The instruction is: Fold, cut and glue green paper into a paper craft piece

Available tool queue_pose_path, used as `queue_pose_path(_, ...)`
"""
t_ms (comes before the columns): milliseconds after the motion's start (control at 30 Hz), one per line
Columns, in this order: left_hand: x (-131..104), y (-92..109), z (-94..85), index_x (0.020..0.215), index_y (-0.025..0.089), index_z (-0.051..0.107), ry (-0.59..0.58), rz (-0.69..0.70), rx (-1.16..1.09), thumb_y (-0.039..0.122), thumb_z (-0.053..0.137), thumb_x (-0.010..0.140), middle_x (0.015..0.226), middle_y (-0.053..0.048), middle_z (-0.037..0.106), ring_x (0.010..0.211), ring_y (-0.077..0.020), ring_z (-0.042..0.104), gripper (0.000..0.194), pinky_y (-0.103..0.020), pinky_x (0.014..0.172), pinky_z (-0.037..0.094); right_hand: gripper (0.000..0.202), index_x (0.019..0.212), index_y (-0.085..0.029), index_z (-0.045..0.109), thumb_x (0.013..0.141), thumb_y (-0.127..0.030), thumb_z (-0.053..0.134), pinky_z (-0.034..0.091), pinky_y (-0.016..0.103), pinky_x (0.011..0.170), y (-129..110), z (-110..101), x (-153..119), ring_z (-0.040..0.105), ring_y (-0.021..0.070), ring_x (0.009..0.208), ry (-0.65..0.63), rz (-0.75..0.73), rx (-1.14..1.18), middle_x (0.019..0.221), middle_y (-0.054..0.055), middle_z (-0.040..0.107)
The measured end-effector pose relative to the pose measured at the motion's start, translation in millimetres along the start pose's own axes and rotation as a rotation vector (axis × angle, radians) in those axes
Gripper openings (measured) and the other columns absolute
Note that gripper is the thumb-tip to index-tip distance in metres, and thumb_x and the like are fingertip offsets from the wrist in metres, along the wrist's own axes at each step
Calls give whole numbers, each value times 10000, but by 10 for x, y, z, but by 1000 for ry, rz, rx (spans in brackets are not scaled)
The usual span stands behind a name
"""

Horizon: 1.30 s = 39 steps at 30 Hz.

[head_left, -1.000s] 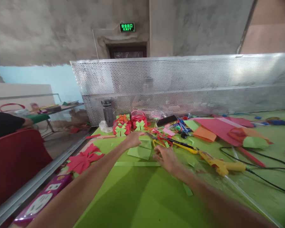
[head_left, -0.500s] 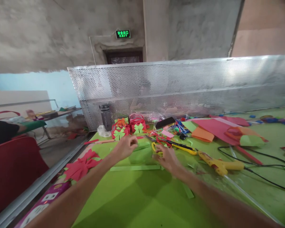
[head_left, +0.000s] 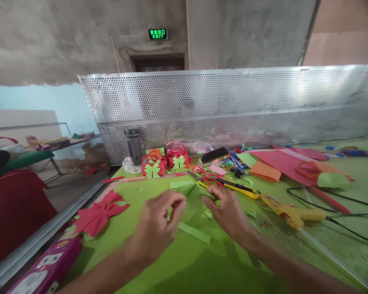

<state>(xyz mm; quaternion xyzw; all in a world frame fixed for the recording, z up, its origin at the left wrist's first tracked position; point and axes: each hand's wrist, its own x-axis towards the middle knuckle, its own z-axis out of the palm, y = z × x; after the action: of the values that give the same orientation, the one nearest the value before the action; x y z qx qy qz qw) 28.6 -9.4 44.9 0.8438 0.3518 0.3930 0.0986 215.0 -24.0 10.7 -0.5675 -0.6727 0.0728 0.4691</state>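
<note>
1. Purple power strip (head_left: 50, 259) along the left edge of the green table (head_left: 110, 245).
2. Red paper flower (head_left: 99, 213) beyond it, near the same edge.
3. Dark bottle (head_left: 134, 148) stands by the far left corner.
4. Left hand (head_left: 158, 220), blurred: fingers curled toward thumb; cannot tell if they grip anything.
5. Green paper (head_left: 192, 206) mid-table, between the two hands, which are apart. Green strip (head_left: 195, 232) just nearer.
6. Right hand (head_left: 225, 206): fingers bent at the paper; pinching or only touching, cannot tell.
7. Yellow glue gun (head_left: 290, 211) lies farther right.
</note>
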Motion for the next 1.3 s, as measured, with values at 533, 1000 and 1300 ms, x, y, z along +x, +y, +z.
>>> queue_pose_path(533,-162,-157,132,678,178,603,3,-263,-200,247,578,750,661,4,600,589,-121,533,103,-198,474,372,83,833,-187,620,802,-239,562,435,242,579,-52,106,-147,605,155,618,-18,-312,-16,715,22,661)
queue_pose_path(1000,-300,-191,260,636,188,628,44,-158,-294,253,561,790,465,28,526,413,-109,488,179,-215,396,387,154,914,-190,574,766,-155,597,478,253,592,-104,117,-208,608,149,645,-12,-270,17,775,18,663)
queue_pose_path(1300,-263,-248,215,742,166,713,220,122,21,200,567,814,576,3,701,379,-90,560,167,-185,403,413,216,970,-209,474,795,-168,593,476,356,789,-179,14,-266,515,217,1005,153,-462,-47,1091,99,499)
